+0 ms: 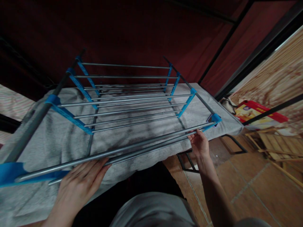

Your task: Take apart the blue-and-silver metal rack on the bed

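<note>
Metal rod (146, 148) passes beneath the left fingers (93, 166).

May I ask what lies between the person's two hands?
In the head view, grey metal tubes lie between the left hand and right hand, over grey cloth.

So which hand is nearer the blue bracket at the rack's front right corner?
Right. The right hand is just left of the blue bracket; the left hand is much farther off, toward the left end of the rack.
</note>
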`<action>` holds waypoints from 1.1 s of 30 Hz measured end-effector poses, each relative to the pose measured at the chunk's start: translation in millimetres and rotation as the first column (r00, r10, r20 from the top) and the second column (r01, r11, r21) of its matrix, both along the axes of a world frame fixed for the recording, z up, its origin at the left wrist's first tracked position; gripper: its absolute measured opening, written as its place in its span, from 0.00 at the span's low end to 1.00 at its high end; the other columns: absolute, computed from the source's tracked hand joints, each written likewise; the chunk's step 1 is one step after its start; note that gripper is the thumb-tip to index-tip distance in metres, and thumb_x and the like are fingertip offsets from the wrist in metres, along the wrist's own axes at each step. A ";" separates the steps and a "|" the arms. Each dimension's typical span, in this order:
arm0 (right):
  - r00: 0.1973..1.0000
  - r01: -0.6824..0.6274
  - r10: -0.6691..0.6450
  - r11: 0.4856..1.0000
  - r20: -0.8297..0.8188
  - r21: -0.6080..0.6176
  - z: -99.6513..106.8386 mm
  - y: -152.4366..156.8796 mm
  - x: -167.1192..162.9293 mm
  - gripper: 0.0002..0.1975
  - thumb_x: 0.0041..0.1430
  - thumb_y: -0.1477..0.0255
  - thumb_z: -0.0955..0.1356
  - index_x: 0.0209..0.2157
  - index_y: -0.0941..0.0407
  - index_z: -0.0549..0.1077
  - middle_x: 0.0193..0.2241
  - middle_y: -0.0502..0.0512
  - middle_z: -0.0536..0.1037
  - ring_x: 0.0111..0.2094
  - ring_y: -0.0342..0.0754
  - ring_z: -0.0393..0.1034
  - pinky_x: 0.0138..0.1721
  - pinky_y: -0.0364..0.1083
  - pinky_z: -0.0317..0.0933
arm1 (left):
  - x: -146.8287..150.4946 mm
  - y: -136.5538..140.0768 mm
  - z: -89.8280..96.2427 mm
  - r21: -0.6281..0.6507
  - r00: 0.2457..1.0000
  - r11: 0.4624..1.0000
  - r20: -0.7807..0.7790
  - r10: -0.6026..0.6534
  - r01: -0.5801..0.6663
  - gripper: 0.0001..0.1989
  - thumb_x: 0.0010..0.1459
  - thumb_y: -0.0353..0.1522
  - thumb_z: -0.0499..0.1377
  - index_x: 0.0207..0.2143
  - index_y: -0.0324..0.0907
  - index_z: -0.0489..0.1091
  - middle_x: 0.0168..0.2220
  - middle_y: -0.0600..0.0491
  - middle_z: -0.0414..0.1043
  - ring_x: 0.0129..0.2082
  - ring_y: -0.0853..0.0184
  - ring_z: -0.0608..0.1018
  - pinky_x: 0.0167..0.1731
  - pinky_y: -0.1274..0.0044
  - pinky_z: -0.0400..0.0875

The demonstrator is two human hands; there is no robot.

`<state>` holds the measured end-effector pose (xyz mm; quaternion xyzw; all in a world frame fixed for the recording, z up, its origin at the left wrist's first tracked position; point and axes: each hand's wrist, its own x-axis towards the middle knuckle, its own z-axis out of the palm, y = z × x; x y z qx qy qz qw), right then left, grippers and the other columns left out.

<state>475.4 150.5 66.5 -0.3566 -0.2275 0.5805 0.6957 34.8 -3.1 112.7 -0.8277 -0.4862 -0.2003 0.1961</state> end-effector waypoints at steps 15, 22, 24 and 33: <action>1.000 0.013 -0.013 1.000 -0.013 -0.022 -0.9 1.3 -0.7 0.08 0.50 0.70 0.77 0.31 0.55 0.77 0.27 0.47 0.81 0.30 0.41 0.76 0.35 0.40 0.73 | 5.2 -2.6 10.8 -0.015 0.999 0.999 -0.036 0.028 -0.028 0.18 0.72 0.36 0.45 0.44 0.40 0.74 0.37 0.46 0.82 0.35 0.56 0.81 0.39 0.66 0.70; 1.000 0.005 -0.005 1.000 -0.012 -0.018 -3.3 1.0 0.1 0.07 0.52 0.69 0.76 0.31 0.55 0.77 0.28 0.47 0.81 0.31 0.40 0.76 0.37 0.40 0.73 | 3.7 -3.9 6.8 -0.048 0.997 0.998 -0.068 0.046 -0.049 0.21 0.73 0.36 0.43 0.44 0.40 0.74 0.39 0.46 0.82 0.36 0.57 0.82 0.40 0.66 0.71; 1.000 0.000 0.000 1.000 -0.023 -0.015 -3.9 0.9 -0.1 0.07 0.52 0.69 0.76 0.32 0.55 0.77 0.28 0.47 0.81 0.31 0.40 0.76 0.37 0.40 0.73 | 3.1 -3.9 4.5 -0.063 0.997 0.997 -0.057 0.050 -0.054 0.20 0.73 0.37 0.45 0.45 0.38 0.74 0.39 0.45 0.82 0.36 0.57 0.82 0.40 0.66 0.71; 0.999 0.007 -0.008 1.000 -0.046 -0.017 -3.9 -0.1 -3.0 0.06 0.54 0.69 0.76 0.32 0.54 0.77 0.29 0.45 0.81 0.32 0.40 0.76 0.38 0.41 0.72 | 2.3 -2.6 1.9 -0.105 0.997 0.992 -0.039 0.068 -0.072 0.21 0.72 0.39 0.47 0.44 0.36 0.75 0.39 0.44 0.82 0.35 0.57 0.83 0.38 0.67 0.73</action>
